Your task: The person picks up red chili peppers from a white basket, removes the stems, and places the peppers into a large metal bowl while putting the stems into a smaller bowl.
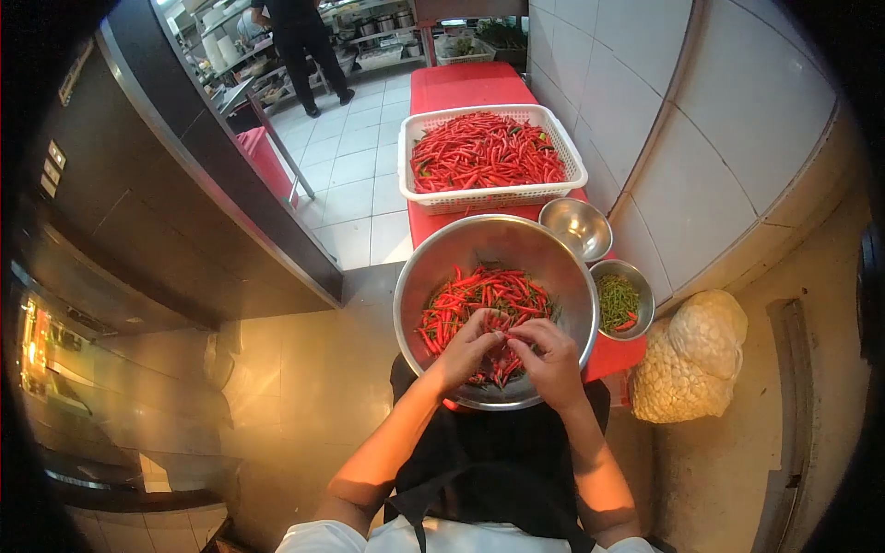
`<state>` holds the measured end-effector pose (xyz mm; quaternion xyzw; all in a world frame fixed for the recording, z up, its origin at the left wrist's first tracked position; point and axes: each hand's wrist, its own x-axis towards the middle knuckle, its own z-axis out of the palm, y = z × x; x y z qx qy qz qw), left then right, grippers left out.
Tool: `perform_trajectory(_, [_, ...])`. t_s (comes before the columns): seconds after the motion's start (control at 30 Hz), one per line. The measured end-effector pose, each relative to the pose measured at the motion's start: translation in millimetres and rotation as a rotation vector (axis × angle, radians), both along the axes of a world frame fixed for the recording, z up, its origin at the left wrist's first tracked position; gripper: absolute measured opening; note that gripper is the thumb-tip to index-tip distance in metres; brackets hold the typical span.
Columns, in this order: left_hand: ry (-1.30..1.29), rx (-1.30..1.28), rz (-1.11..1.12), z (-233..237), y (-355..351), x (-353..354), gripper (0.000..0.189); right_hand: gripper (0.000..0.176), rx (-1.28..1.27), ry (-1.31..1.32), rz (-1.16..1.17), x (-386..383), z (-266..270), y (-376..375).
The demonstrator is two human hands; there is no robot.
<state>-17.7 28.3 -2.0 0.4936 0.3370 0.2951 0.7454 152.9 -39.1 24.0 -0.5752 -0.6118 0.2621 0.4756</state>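
Both my hands are closed in a pinch over the large steel bowl [587, 304], fingertips nearly meeting. My left hand [466, 348] and my right hand [551, 361] appear to grip the same red chili between them; the fingers partly hide it. Below them, red chilies [461, 302] with green stems fill the lower part of the bowl. To the right, a small steel bowl [647, 313] holds green stems [618, 300] and a little red chili [628, 323]. Behind it another small steel bowl [576, 227] shows a bare, shiny inside.
A white plastic basket [502, 196] heaped with red chilies [489, 147] stands on the red bench [461, 85]. A bag of pale pieces [687, 364] sits at the right by the tiled wall [710, 175]. A person in dark clothes [304, 46] stands at the back left.
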Motion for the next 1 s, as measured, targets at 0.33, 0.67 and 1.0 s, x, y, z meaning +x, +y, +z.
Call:
perform_trajectory(0.33, [-0.206,-0.394,-0.035,2.3,-1.6,-5.0,0.041,0.026,0.267,-0.474,-0.051,-8.7,7.4,-2.1])
perform_trajectory(0.67, [-0.418,-0.482,-0.001,12.1,-5.9,-6.2,0.056,0.019,0.294,-0.354,-0.271,-8.6,6.6,-8.8])
perform_trajectory(1.0, [-0.460,-0.470,0.127,-2.2,-7.9,1.1,0.042,0.014,0.247,-0.339,-0.272,-20.4,6.8,-12.5])
